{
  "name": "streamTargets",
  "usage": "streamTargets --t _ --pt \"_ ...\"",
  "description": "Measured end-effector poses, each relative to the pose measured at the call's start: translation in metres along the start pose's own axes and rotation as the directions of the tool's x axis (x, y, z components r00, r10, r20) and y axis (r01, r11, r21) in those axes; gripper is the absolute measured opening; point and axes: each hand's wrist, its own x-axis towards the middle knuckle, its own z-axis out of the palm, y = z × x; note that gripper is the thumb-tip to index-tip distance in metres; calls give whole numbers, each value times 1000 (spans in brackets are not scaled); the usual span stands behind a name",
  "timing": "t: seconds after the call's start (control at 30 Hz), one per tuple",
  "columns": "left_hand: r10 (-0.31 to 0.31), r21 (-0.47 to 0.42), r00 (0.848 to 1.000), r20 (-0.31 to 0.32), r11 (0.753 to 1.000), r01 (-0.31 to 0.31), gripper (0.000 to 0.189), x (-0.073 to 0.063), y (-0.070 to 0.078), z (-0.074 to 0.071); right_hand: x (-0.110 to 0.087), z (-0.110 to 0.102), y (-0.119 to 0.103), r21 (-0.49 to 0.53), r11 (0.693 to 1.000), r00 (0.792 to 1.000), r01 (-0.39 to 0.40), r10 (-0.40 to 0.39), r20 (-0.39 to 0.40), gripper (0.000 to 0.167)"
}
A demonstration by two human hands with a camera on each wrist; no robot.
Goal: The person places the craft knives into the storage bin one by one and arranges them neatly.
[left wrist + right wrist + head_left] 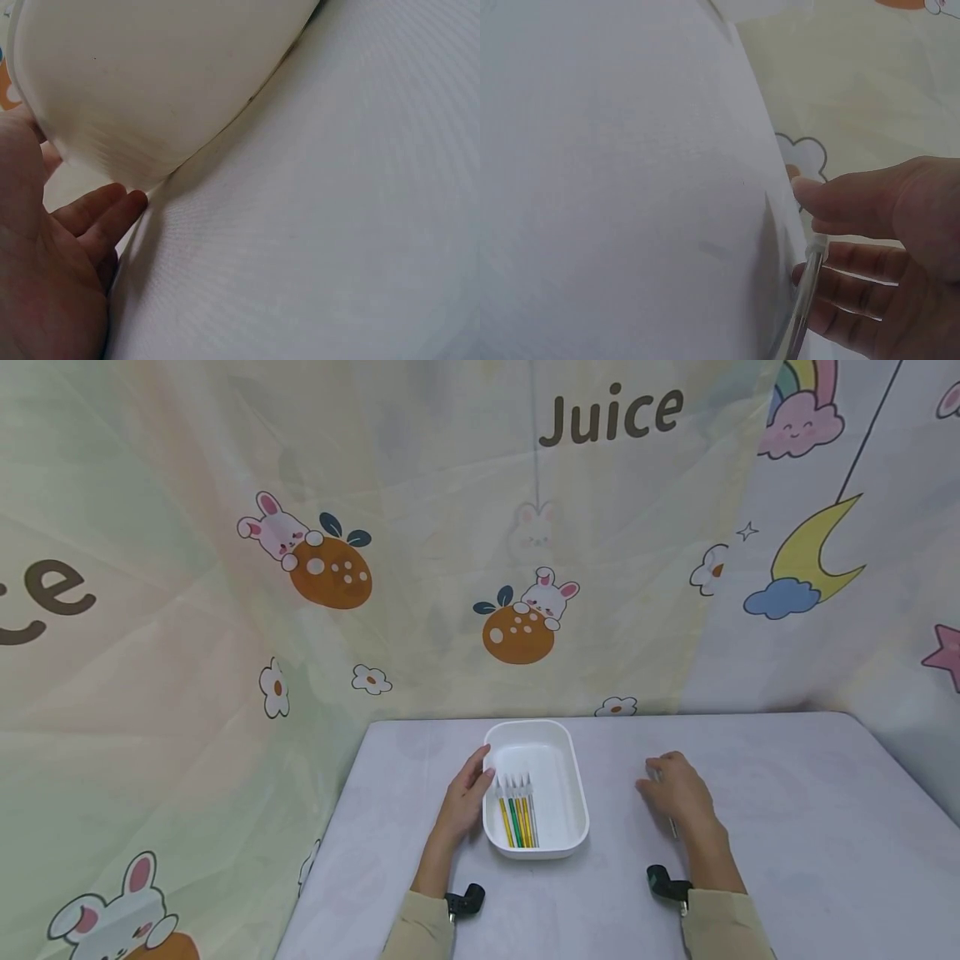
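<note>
A white rectangular tray stands on the table, with several small forks side by side in its left part, their handles yellow, green and silvery. My left hand holds the tray's left side, thumb over the rim. In the left wrist view, fingers lie along the outer wall of the tray. To the right of the tray, my right hand pinches a slim fork with a silvery handle slanting down toward me. In the right wrist view its pale collar shows by the fingers; its tines are hidden.
A pale cloth covers the table. Right behind its far edge hangs a printed curtain with rabbits, oranges and flowers, which also runs along the left side. Black wrist cameras sit at both cuffs.
</note>
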Motion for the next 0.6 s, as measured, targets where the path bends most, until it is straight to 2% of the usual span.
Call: streamTargets --t 0.37,0.6 --pt "-21 9 1000 -9 1000 21 48 1 0 1 3 -4 -4 126 989 997 74 -72 -25 56" --pt "10 -13 1000 -7 1000 -11 49 1 -1 1 0 -5 -11 176 981 996 81 -77 -33 54"
